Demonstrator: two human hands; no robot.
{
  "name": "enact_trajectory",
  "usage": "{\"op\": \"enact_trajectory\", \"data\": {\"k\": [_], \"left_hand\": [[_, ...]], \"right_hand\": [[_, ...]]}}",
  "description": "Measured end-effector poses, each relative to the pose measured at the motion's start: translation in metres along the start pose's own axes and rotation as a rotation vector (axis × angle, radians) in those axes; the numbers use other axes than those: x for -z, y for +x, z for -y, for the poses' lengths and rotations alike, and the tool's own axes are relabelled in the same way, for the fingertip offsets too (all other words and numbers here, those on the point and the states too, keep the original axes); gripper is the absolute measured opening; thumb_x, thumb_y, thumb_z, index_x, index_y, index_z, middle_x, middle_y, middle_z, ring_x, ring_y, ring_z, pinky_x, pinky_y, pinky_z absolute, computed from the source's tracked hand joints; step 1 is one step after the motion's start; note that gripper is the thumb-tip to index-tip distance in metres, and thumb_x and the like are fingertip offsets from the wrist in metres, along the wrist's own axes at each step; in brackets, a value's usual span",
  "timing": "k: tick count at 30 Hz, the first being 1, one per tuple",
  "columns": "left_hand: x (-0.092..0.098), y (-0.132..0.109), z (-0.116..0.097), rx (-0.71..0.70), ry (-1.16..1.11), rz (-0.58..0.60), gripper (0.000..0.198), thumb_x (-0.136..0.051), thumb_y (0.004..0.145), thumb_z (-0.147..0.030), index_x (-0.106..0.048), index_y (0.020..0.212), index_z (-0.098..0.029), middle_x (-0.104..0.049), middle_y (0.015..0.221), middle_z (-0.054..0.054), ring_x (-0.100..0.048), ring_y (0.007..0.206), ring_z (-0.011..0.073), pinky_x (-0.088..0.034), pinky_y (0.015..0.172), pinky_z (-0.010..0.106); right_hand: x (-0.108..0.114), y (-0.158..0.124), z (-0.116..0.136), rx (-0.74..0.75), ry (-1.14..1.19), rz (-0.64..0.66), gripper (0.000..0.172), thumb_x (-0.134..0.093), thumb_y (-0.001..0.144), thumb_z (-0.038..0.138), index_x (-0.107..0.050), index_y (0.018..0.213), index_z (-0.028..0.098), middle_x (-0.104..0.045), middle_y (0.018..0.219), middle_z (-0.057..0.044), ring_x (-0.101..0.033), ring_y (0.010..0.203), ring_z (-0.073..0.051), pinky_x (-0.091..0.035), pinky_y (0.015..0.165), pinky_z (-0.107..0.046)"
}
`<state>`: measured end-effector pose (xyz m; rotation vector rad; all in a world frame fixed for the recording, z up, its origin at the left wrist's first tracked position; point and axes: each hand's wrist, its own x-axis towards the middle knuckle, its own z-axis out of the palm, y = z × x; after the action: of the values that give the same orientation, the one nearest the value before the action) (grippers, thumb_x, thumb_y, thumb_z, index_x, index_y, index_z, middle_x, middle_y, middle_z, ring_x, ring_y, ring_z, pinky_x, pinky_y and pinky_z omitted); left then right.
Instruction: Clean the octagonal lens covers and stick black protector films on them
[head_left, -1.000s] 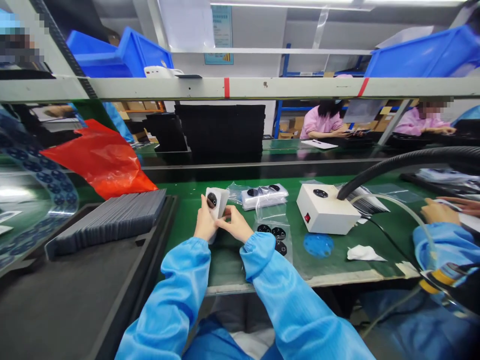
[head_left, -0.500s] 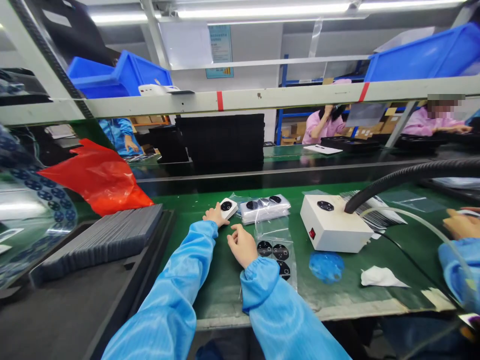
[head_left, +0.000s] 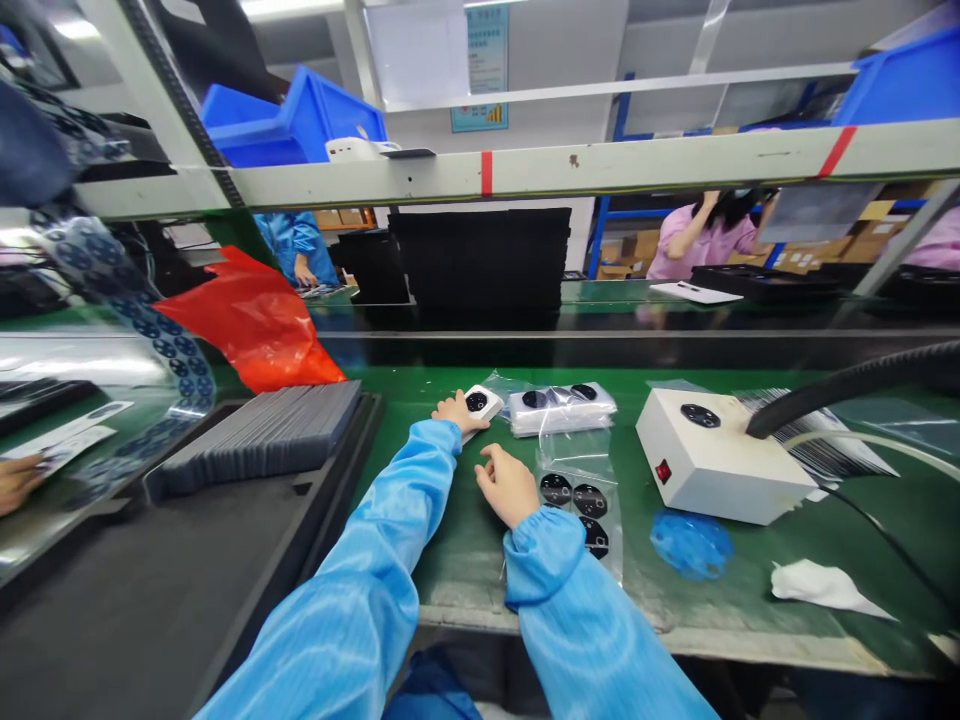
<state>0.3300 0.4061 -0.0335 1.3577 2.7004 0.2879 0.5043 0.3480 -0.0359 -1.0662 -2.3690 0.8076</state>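
Observation:
My left hand (head_left: 451,412) is closed on the left edge of a small white piece with a round black face (head_left: 478,401), at the middle of the bench. Closer to me, my right hand (head_left: 508,486) hovers low over the green surface, fingers loosely bent and slightly apart, with nothing visible in them. Beside it on the right lies a clear film strip with round black discs (head_left: 590,499), partly covered by my sleeve. Behind the strip is a plastic-wrapped white stack (head_left: 562,408) with two black discs on top.
At left stands a black tray (head_left: 150,600) with a row of grey sheets (head_left: 262,435); a red bag (head_left: 251,325) lies behind. To the right are a white box (head_left: 720,465) with a black hose, crumpled blue film (head_left: 690,545) and white tissue (head_left: 821,583). A co-worker's hand (head_left: 19,482) shows far left.
My view has swung left and down, so everything appears shifted right. Both hands keep nearly the same places on the bench. A co-worker's hand has left view at right; another appears at left.

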Motion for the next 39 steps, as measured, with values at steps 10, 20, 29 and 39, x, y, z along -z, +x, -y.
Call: {"op": "enact_trajectory", "data": {"k": [10, 20, 29, 39], "left_hand": [[0.006, -0.01, 0.001, -0.013, -0.055, 0.008, 0.038, -0.054, 0.087, -0.034, -0.051, 0.12, -0.017, -0.054, 0.121, 0.01, -0.056, 0.104, 0.0232, -0.049, 0.086, 0.045], [0.059, -0.041, 0.007, -0.074, -0.056, -0.114, 0.04, -0.054, 0.087, -0.035, -0.049, 0.122, -0.017, -0.051, 0.126, 0.011, -0.054, 0.109, 0.0248, -0.047, 0.089, 0.048], [0.187, -0.077, 0.141, 0.009, 0.025, -0.066, 0.037, -0.054, 0.087, -0.035, -0.051, 0.119, -0.017, -0.053, 0.123, 0.01, -0.055, 0.106, 0.0239, -0.048, 0.088, 0.046], [0.195, -0.119, 0.284, 0.388, 0.076, -0.031, 0.031, -0.053, 0.087, -0.035, -0.056, 0.112, -0.016, -0.058, 0.114, 0.007, -0.059, 0.098, 0.0216, -0.051, 0.082, 0.041]], "right_hand": [[0.0, 0.002, -0.005, 0.015, -0.061, 0.041, 0.024, -0.051, 0.09, 0.034, -0.055, 0.105, 0.015, -0.06, 0.082, 0.0, -0.058, 0.075, -0.014, -0.048, 0.073, -0.033], [-0.004, 0.005, -0.008, 0.055, -0.108, 0.051, 0.017, -0.05, 0.087, 0.023, -0.054, 0.102, 0.017, -0.061, 0.074, 0.001, -0.056, 0.069, -0.013, -0.04, 0.062, -0.026], [-0.012, 0.01, -0.019, 0.076, -0.123, 0.096, 0.014, -0.047, 0.084, 0.03, -0.054, 0.094, 0.022, -0.063, 0.076, 0.001, -0.059, 0.07, -0.016, -0.034, 0.057, -0.025], [-0.018, 0.011, -0.023, 0.132, -0.076, 0.101, 0.01, -0.046, 0.082, 0.03, -0.054, 0.082, 0.023, -0.062, 0.07, 0.002, -0.057, 0.065, -0.015, -0.035, 0.057, -0.025]]}}
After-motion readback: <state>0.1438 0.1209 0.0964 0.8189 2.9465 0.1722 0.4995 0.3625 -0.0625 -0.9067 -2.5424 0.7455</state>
